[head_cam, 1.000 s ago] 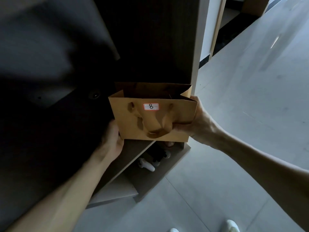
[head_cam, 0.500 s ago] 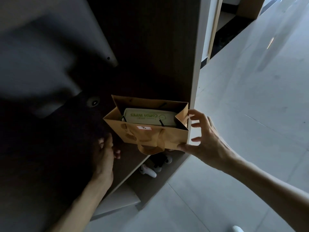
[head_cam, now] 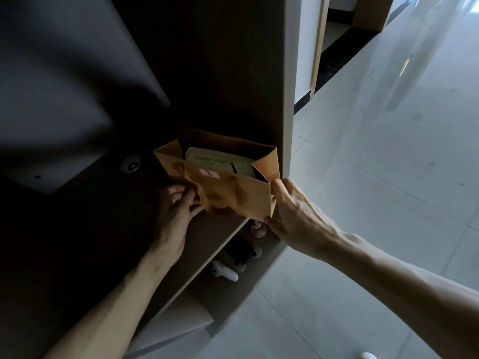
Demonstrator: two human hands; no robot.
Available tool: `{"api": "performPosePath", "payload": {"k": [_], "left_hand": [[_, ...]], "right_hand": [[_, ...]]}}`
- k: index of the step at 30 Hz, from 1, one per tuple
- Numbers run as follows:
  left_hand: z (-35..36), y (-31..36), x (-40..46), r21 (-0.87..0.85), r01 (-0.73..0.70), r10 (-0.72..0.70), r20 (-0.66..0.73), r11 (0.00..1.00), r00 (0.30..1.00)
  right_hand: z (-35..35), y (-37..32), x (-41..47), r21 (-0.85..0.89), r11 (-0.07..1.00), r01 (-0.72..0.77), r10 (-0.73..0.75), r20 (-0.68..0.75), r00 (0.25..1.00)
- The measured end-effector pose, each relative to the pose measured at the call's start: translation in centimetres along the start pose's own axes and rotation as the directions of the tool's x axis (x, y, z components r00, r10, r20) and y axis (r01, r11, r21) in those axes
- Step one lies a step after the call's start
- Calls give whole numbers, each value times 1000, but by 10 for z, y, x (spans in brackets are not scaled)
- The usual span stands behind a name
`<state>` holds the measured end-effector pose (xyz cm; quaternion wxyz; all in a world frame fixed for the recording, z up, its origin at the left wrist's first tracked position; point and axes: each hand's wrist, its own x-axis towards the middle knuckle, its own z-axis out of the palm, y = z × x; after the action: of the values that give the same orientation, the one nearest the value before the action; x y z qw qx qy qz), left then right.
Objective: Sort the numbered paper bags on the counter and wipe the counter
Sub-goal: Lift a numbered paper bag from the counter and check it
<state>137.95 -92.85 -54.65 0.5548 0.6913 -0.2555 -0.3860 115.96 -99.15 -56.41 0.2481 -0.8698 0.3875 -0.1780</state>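
A brown paper bag with a small white number label stands on a dark shelf inside a cabinet. Its mouth is open and a pale pack of wipes with green lettering lies inside. My right hand grips the bag's lower right corner and side. My left hand is at the bag's lower left edge, fingers curled against the paper. The label's number is too small to read.
The cabinet's upright side panel stands just right of the bag. On a lower shelf lie a white controller, a dark device and a round wooden object. Pale tiled floor spreads to the right.
The bag has come down onto the shelf and tilted, showing the wipes inside. My right hand shifted from its front handle to its lower right corner. My left hand closed on the bag's left edge.
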Motion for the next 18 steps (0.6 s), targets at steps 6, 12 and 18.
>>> {"api": "performPosePath", "payload": {"k": [6,12,18], "left_hand": [[16,17,32,83,-28,23,56,996,998],[27,29,48,178,-3,-18,116,984,993],[22,26,38,226,-4,-16,87,974,996]], "right_hand": [[-12,11,32,53,997,-52,46,103,994],[-12,5,44,-17,997,-75,77,167,983],[-10,10,38,-19,1000,2,0,118,993]]}}
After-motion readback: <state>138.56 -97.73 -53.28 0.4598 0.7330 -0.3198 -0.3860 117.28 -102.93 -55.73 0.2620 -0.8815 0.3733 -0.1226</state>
